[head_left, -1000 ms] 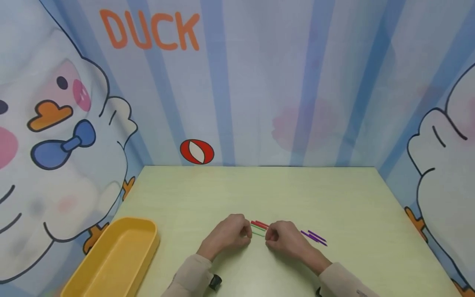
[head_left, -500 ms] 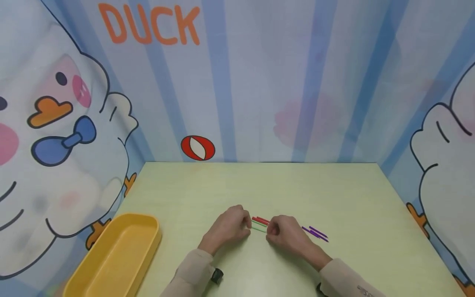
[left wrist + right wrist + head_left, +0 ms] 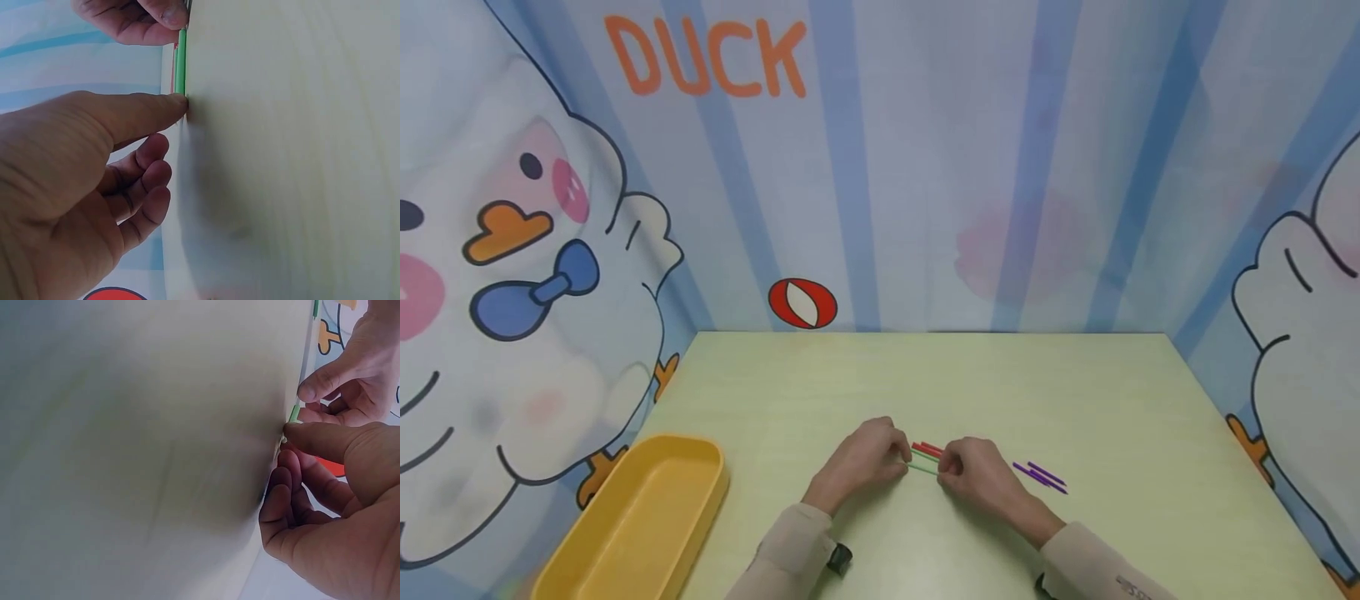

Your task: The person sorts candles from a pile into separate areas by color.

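Backdrop: blue-striped cloth (image 3: 917, 167), printed with cartoon figures, is hung behind a pale yellow-green table (image 3: 1105, 408).
Green stick in hand: the nearer green stick (image 3: 923, 470) is held level with, or just above, the tabletop between the two hands; whether the table is touched cannot be told.
Left hand: the stick's left end is pinched by the left hand (image 3: 863, 458), with the other fingers curled away from it.
Right hand: the opposite end is pinched by the right hand (image 3: 981, 471); the hands are set near each other but apart, with a short length of green left bare between them.
Neighbouring sticks: the farther green stick (image 3: 925, 455) and the red sticks (image 3: 928, 450) are laid just beyond, roughly parallel, their right ends hidden by the right hand.
Purple group: the purple sticks (image 3: 1040, 477) are placed to the right, apart from the reds.
Yellow tray: the tray (image 3: 640, 517) is set well to the left.
Good handling: the step seems to be one of lining up; a light pinch is advised, since so thin a piece may roll or bend. Both ends are best lowered together, and the reds should not be brushed by the right fingertips.
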